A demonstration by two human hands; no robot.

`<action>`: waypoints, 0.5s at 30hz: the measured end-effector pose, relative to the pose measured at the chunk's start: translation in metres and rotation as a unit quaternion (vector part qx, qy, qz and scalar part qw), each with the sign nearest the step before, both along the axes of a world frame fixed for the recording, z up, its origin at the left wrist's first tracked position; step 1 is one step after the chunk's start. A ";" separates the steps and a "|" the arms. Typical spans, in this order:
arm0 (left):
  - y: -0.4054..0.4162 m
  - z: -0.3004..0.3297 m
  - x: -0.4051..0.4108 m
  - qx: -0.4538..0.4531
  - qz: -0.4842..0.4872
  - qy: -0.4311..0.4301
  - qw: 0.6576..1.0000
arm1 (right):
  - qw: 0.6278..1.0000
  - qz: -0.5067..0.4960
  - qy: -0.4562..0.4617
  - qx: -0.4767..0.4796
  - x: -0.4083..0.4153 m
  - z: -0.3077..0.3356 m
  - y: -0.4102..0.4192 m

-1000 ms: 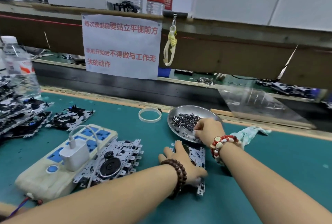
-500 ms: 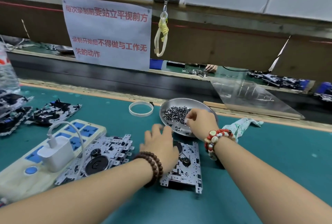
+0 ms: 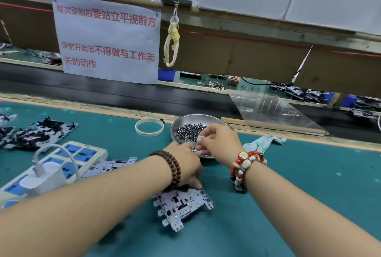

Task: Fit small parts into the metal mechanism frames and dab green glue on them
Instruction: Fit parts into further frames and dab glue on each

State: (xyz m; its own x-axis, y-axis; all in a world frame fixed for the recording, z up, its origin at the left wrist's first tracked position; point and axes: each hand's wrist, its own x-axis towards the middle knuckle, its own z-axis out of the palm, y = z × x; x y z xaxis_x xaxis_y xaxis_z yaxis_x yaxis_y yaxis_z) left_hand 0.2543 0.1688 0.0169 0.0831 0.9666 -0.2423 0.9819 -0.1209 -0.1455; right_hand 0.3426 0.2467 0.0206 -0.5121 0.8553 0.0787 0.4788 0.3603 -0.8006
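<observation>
A metal mechanism frame (image 3: 182, 205) lies tilted on the green mat in front of me. My left hand (image 3: 183, 164), with a brown bead bracelet, covers its far edge and grips it, thumb down on the frame. Just beyond stands a round metal dish (image 3: 206, 117) holding a heap of small metal parts (image 3: 190, 131). My right hand (image 3: 219, 143), with a red and white bead bracelet, hovers over the dish's near rim. Its curled fingers pinch small parts right by my left fingertips. No green glue is in view.
A power strip (image 3: 82, 153) with a white charger (image 3: 44, 176) sits at left, a second frame (image 3: 109, 166) beside it. More frames (image 3: 39, 133) lie far left. A white ring (image 3: 149, 127), a cloth (image 3: 265, 141), a clear plastic sheet (image 3: 268, 110) and a paper sign (image 3: 107, 38) stand behind.
My left hand dropped onto the frame, took hold and tilted it up, its fingers now meeting my right hand. My right hand drew back from the heap to the dish's near rim.
</observation>
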 end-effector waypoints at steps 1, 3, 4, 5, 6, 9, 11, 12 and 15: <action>-0.001 0.002 -0.005 -0.011 0.029 -0.007 1.000 | 1.000 0.008 0.005 0.009 0.003 0.000 -0.004; -0.003 0.003 -0.015 -0.020 0.086 -0.049 0.995 | 0.999 0.017 0.014 0.028 0.011 -0.001 -0.012; -0.005 0.002 -0.018 -0.024 0.111 -0.069 0.991 | 0.999 0.019 0.022 0.032 0.016 -0.003 -0.016; -0.007 -0.001 -0.022 -0.027 0.132 -0.082 0.988 | 0.999 0.018 0.028 0.032 0.020 -0.006 -0.020; -0.010 -0.005 -0.024 -0.029 0.152 -0.087 0.984 | 0.999 0.017 0.033 0.030 0.024 -0.008 -0.024; -0.016 -0.018 -0.021 -0.007 0.219 -0.091 0.971 | 0.999 0.013 0.036 0.018 0.033 -0.019 -0.033; -0.020 -0.024 -0.015 0.026 0.244 -0.098 0.964 | 1.000 0.006 0.025 0.014 0.037 -0.025 -0.036; -0.021 -0.025 -0.011 0.039 0.252 -0.098 0.962 | 1.000 0.001 0.021 0.012 0.039 -0.029 -0.037; -0.023 -0.024 -0.003 0.046 0.268 -0.079 0.959 | 1.000 -0.014 0.024 -0.010 0.046 -0.038 -0.037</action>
State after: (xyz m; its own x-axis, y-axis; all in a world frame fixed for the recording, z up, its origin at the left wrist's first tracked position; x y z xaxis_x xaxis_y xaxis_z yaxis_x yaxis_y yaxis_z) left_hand 0.2509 0.1461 -0.0069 -0.4038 0.8970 -0.1795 0.9098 0.4144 0.0244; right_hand 0.3881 0.2101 -0.0170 -0.4833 0.8713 0.0849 0.4497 0.3303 -0.8298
